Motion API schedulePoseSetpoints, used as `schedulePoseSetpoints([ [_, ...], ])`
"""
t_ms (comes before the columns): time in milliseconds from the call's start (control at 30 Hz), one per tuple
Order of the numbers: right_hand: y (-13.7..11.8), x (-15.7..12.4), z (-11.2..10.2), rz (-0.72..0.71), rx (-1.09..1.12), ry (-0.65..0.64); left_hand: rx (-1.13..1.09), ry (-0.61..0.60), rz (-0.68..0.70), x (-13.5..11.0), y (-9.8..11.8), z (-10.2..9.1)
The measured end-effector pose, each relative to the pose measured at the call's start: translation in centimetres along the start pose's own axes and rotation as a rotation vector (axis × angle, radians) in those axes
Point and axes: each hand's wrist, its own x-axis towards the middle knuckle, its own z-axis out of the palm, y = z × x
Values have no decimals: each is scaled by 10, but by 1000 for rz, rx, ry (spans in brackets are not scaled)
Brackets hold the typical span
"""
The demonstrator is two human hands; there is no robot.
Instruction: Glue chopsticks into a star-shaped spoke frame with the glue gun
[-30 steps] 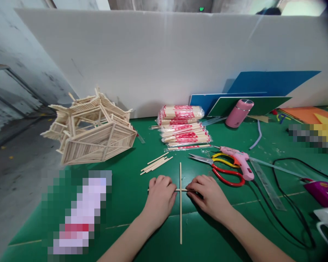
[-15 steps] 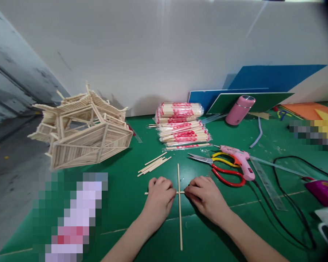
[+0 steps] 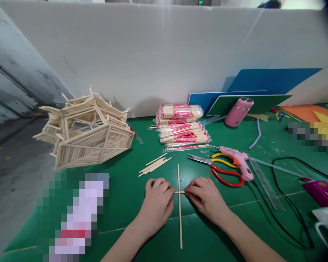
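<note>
A long wooden stick (image 3: pixel 179 214) lies lengthwise on the green table (image 3: pixel 131 207). A shorter stick (image 3: pixel 180 192) crosses it at right angles, forming a cross. My left hand (image 3: pixel 156 204) is curled over the short stick's left end, fingers closed on it. My right hand (image 3: pixel 205 198) pinches the short stick's right end, fingertips close to the long stick. Both hands rest on the table.
A stick-built model house (image 3: pixel 87 133) stands at the left. Loose cut sticks (image 3: pixel 154 164) and wrapped chopstick bundles (image 3: pixel 182 127) lie behind. Scissors (image 3: pixel 221 171), a pink glue gun (image 3: pixel 239 162), a ruler (image 3: pixel 266 183), black cable (image 3: pixel 289 214) and a pink bottle (image 3: pixel 239 112) are at the right.
The hands have barely shifted on the crossed sticks; the left end of the short stick is now covered by my left hand. The camera view tilted slightly.
</note>
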Motion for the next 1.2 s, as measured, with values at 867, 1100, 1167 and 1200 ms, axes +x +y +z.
schedulePoseSetpoints([
  [867, -3, -1, -2, -39, -57, 75, 405, -4, 152, -3, 17, 5],
  [1100, -1, -2, -1, -27, -36, 60, 428, -66, 38, 5, 18, 8],
  [1167, 0, -2, 0, -31, -30, 68, 380, -97, 22, 3, 18, 4],
  [1200, 0, -2, 1, -36, -29, 73, 361, -106, 9, 0, 18, 1],
])
